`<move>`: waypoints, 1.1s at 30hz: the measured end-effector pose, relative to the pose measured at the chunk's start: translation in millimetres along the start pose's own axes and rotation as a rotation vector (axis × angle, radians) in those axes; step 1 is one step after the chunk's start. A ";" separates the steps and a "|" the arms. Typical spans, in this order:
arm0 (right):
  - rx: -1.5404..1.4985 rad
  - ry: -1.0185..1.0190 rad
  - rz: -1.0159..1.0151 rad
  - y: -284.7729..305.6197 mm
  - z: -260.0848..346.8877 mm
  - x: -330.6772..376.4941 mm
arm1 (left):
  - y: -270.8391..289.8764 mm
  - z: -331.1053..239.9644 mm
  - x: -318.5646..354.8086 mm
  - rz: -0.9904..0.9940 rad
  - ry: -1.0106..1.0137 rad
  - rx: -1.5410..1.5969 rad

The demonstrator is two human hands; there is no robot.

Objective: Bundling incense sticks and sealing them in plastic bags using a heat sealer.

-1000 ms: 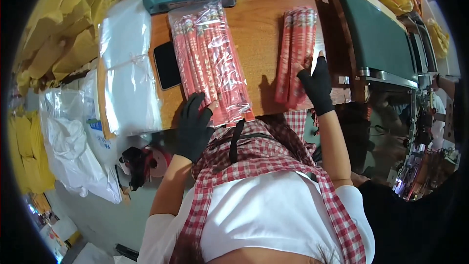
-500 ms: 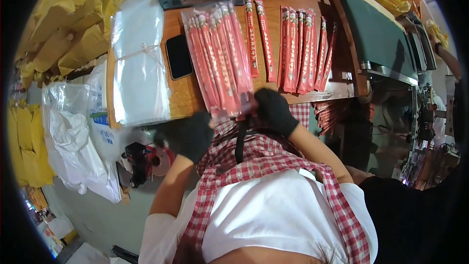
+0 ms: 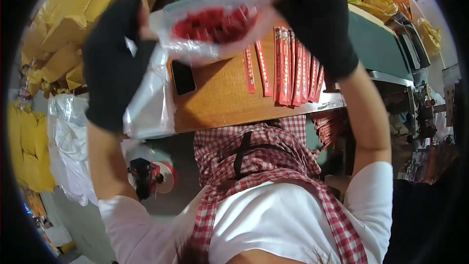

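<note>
Raised over the far side of the table, a clear plastic bag (image 3: 190,50) is stretched between my black-gloved hands. Its end faces me, showing a bundle of long red packets (image 3: 215,25) inside. My left hand (image 3: 117,63) pinches the bag's left edge, and my right hand (image 3: 320,27) grips its right edge; both are somewhat blurred. Below the bag, two loose red packets (image 3: 264,71) lie apart from a row of several more red packets (image 3: 288,76), partly behind my right hand. A stack of clear flat bags (image 3: 151,110) lies under my left hand, beside a black phone (image 3: 183,77).
The wooden table (image 3: 215,105) ends just before my checked apron (image 3: 273,151). A dark green panel (image 3: 376,44) borders it on the right. Yellow bundles (image 3: 63,34) are piled at the left. A black-and-red device (image 3: 141,176) stands below the table's left edge.
Both hands have risen from the table's near edge to its far side and spread apart. The bag of packets has left the tabletop, tipped so its end faces me.
</note>
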State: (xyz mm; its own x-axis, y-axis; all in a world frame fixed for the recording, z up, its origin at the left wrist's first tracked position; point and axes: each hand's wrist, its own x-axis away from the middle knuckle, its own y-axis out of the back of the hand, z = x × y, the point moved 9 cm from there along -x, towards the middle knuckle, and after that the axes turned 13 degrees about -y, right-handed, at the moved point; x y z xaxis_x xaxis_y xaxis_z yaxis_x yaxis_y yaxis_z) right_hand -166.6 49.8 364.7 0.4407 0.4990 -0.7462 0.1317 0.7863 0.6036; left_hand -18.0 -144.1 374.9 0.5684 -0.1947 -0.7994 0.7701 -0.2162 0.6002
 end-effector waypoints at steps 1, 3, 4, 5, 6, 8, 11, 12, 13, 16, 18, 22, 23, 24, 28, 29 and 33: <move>-0.053 0.032 -0.095 7.1 -9.7 -30.3 | -3.9 21.6 -27.1 0.023 0.028 0.083; 0.271 -0.133 0.089 -12.1 -68.5 -75.1 | -9.7 56.4 -60.0 0.032 0.028 0.160; 0.125 -0.156 0.066 -16.3 -72.3 -85.1 | -11.4 66.7 -64.2 0.043 0.000 0.228; 0.132 -0.144 0.043 -17.3 -70.8 -85.4 | -20.9 73.6 -65.6 0.049 -0.029 0.312; 0.065 -0.064 -0.024 -14.8 -58.4 -78.5 | -32.9 78.6 -61.5 0.079 -0.014 0.311; 0.000 0.025 -0.099 -4.2 -42.7 -68.0 | -45.1 88.2 -51.3 0.030 0.121 0.350; -0.313 -0.317 0.177 -14.8 -65.5 -51.6 | -56.4 76.5 -48.0 0.141 0.407 0.647; -0.312 -0.323 0.181 -7.4 -59.3 -47.3 | -47.3 71.7 -47.3 0.145 0.411 0.653; -0.591 -0.444 0.312 -8.4 -55.1 -38.5 | -53.8 52.8 -42.6 0.371 0.350 0.816; -0.977 -0.570 0.849 -23.2 -22.8 21.2 | -56.7 6.8 19.9 0.849 0.334 1.183; -0.956 -0.220 1.150 -38.5 4.7 81.7 | -70.0 -4.0 75.2 0.833 0.602 1.386; -0.774 -0.240 1.373 -80.4 20.0 215.7 | -136.0 -8.5 236.5 0.743 1.343 1.269; -0.742 -0.291 1.434 -92.8 20.6 241.9 | -162.2 -21.9 301.9 0.848 0.985 1.291; -0.756 -0.291 1.436 -101.1 21.6 257.8 | -175.8 -34.4 347.7 0.940 0.620 1.291; -0.850 -0.608 1.161 -131.3 -39.4 281.3 | -198.9 -103.4 325.7 0.719 1.604 1.766; -0.676 -0.776 1.002 -133.2 -66.7 270.1 | -199.8 -105.9 294.1 0.410 1.549 1.970; -0.118 -0.933 0.956 -136.7 -97.2 259.6 | -232.1 -105.9 325.9 0.143 1.594 1.746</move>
State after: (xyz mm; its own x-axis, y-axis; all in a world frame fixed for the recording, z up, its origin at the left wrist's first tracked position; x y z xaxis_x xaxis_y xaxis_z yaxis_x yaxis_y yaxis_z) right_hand -156.4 107.2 61.2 0.7590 0.4702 0.4504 -0.6224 0.3208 0.7139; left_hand 19.2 -56.0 -27.8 0.9250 0.1416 0.3526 0.3382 -0.7298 -0.5941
